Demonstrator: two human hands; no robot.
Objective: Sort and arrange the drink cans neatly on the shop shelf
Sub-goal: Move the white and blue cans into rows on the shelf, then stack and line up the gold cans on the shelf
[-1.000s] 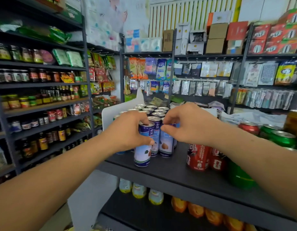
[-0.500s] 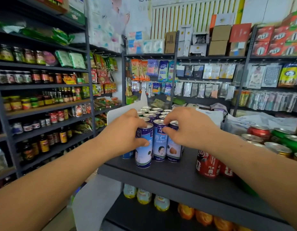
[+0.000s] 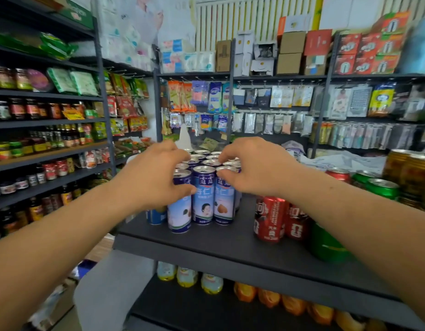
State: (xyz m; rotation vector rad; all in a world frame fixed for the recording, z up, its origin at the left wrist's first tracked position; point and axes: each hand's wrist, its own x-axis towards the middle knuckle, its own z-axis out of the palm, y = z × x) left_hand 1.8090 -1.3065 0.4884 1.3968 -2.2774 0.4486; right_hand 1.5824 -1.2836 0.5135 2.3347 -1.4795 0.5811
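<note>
Shop aisle, head view: dark shelf (image 3: 206, 244) stocked with drinks.
Blue-and-white cans (image 3: 203, 194) stand clustered at its left; left hand (image 3: 154, 177) wraps the front-left can, right hand (image 3: 252, 168) pinches the front-right can's rim; red cans (image 3: 270, 218) stand beside.

We're in a small grocery shop: dark metal shelving (image 3: 49, 154) packed with sauce jars (image 3: 25, 108) on the left, hanging snack packets (image 3: 183, 96) on the far wall, stacked cartons (image 3: 290, 53) up top, rows of drink cans (image 3: 203, 194) on the near shelf (image 3: 230, 249).
</note>
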